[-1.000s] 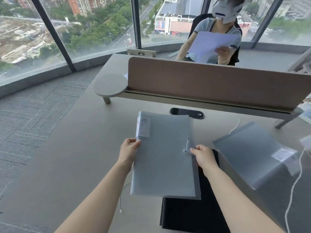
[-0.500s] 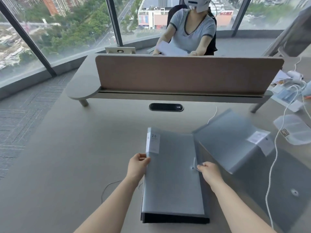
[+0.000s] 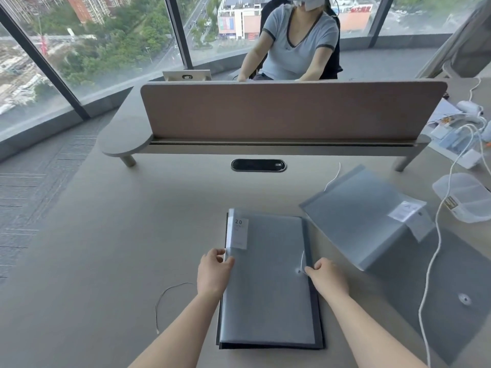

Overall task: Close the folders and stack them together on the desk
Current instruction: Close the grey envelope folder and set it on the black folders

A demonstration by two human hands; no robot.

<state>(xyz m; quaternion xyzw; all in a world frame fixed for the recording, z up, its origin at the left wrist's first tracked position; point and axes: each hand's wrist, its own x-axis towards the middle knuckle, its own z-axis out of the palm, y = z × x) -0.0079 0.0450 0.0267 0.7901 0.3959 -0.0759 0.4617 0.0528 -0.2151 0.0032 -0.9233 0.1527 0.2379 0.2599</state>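
A grey translucent folder [image 3: 268, 282] lies closed and flat on top of a black folder [image 3: 318, 322], whose dark edges show along its right side and near end; the two make one stack on the bench [image 3: 106, 261], on the near side of the black oval cable port [image 3: 258, 165]. A white label reading "20" [image 3: 238, 233] sits at the grey folder's far left corner. The left hand [image 3: 214, 273] pinches the folder's left edge just on the near side of that label, thumb on top and fingers curled under. The right hand [image 3: 325, 274] is closed on the right edge beside the round button clasp [image 3: 299, 271], from which a thin white string [image 3: 303, 258] runs.

A third folder [image 3: 372, 224], also grey and translucent, lies to the right of the stack with its cover raised open; its lower leaf [image 3: 451, 301] spreads flat on the bench and carries one more round clasp [image 3: 465, 298]. So three folders are counted: two stacked and one open.

One thin string [image 3: 162, 301] lies loose left of the stack. A white cable [image 3: 435, 261] crosses the open folder, running from a clear plastic box [image 3: 465, 197] to the right of the port. Beyond the port stands a brown divider panel [image 3: 292, 110], and behind it sits one person [image 3: 295, 46] in a grey top.
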